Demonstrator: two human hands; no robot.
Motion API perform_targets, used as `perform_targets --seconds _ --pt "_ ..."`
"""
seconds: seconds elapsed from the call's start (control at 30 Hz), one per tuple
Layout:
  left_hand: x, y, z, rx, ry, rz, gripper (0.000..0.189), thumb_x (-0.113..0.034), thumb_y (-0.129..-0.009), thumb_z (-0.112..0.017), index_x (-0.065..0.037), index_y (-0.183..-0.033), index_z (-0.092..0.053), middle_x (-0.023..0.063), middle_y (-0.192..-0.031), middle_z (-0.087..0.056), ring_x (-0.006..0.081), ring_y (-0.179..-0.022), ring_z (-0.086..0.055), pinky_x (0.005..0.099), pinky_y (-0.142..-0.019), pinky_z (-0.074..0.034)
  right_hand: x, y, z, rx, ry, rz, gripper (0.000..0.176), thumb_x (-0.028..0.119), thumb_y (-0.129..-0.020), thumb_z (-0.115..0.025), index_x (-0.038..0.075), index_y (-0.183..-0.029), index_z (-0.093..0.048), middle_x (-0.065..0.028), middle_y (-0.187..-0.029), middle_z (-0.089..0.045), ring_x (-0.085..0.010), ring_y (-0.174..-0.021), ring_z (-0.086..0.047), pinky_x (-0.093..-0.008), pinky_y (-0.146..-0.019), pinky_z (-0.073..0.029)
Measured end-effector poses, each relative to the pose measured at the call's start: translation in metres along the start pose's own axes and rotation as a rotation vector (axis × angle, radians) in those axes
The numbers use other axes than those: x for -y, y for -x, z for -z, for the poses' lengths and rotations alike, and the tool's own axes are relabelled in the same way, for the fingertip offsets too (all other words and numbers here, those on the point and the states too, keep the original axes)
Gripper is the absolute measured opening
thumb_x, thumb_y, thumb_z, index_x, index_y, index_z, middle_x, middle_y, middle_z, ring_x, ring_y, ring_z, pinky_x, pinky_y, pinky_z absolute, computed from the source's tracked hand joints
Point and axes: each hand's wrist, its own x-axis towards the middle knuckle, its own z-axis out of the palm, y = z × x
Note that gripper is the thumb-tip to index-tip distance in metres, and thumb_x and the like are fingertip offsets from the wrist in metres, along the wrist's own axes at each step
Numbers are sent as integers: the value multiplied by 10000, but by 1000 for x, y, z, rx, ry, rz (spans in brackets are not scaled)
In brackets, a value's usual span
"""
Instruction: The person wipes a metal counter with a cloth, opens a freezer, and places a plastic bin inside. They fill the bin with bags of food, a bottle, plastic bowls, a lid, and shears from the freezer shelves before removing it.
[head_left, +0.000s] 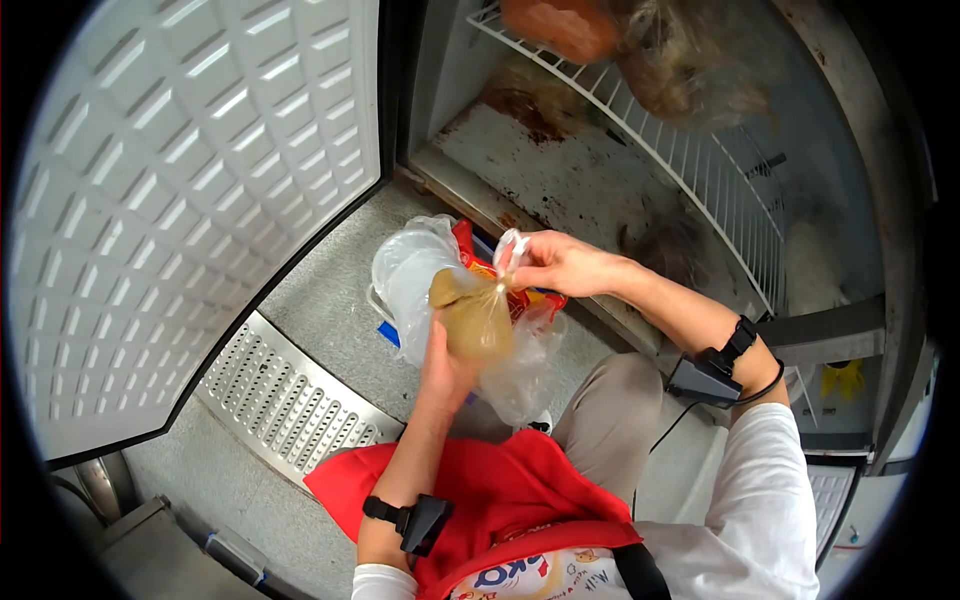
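Note:
Between my hands is a clear plastic bag with yellowish-brown contents, knotted at the top. My left hand supports it from below and the left, its fingers partly hidden behind the bag. The fingers of my right hand pinch the loose end above the knot. Just beyond and beneath lies a bundle of whitish plastic bags on the floor. Red and yellow packaging shows beside it, partly covered by the held bag and my right hand.
An open refrigerator cabinet is ahead, with a stained bottom and a white wire shelf carrying bagged food. Its ridged white door stands swung out at left. A perforated metal drain cover is set in the grey floor.

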Motion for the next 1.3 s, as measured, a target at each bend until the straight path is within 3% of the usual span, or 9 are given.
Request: perform_targets --seconds 0.17,0.43,0.53,0.57,0.67,0.8,0.93,1.17,1.3 --pt "1 -1 10 -209 -205 99 519 -451 -934 -348 -80 -1296 -323 158 -1237 -446 282 -1062 -515 421 -823 -476 -3 7 13 -100 -213 -84 157 149 -928 -467 44 -1044 -480 -12 -951 -533 -104 -860 -529 -271 -804 -455" --pt "12 -3 22 -387 -584 -135 372 -291 -898 -495 -70 -1193 -447 97 -1145 -509 192 -1004 -516 324 -834 -427 -64 10 27 -205 435 -114 189 207 -880 -491 34 -954 -493 -53 -847 -545 -134 -791 -501 -308 -715 -435" --pt "20 -2 27 -323 -657 -202 330 -255 -886 -513 -72 -1160 -480 62 -1113 -528 155 -1004 -501 310 -847 -404 -74 15 33 -21 429 -257 168 191 -875 -501 38 -944 -492 -47 -864 -556 -127 -804 -504 -295 -714 -432" --pt "21 -2 27 -312 -688 -193 312 -241 -888 -513 -72 -1149 -489 54 -1097 -536 147 -988 -505 301 -837 -408 -69 14 36 143 454 -382 176 170 -905 -472 38 -1021 -483 -23 -952 -551 -102 -890 -474 -275 -825 -403" --pt "24 -3 26 -276 -752 -163 262 -187 -889 -516 -54 -1115 -512 52 -1044 -559 136 -946 -522 277 -814 -416 -87 17 35 282 145 -329 256 143 -904 -472 57 -1144 -485 -28 -1087 -556 -103 -998 -490 -267 -886 -396" --pt "35 -2 27 -179 -881 -153 220 -118 -887 -516 -21 -1084 -526 85 -968 -581 141 -878 -552 260 -761 -441 -89 29 56 86 169 -321 424 153 -889 -489 77 -1299 -411 -78 -1248 -494 -150 -1025 -507 -284 -805 -463" --pt "42 2 19 -50 -1051 0 208 -95 -871 -545 -49 -1074 -535 25 -965 -581 86 -847 -518 227 -720 -431 -121 39 58 276 255 -464 509 252 -888 -488 127 -1361 -349 -86 -1353 -400 -205 -1180 -433 -330 -838 -475" --pt "63 7 30 143 -1378 -49 422 -179 -855 -579 -62 -1236 -439 148 -1150 -533 254 -997 -552 328 -781 -470 -184 22 38 577 309 -261 542 273 -857 -530 121 -1352 -370 -71 -1270 -486 -177 -1127 -476 -314 -859 -448" --pt "66 7 41 87 -1432 -11 397 -192 -856 -574 -59 -1213 -464 161 -1148 -538 276 -1006 -559 337 -799 -470 -136 13 109 119 -122 -79 437 193 -862 -566 74 -1265 -443 -71 -1239 -506 -190 -1102 -509 -326 -883 -445"
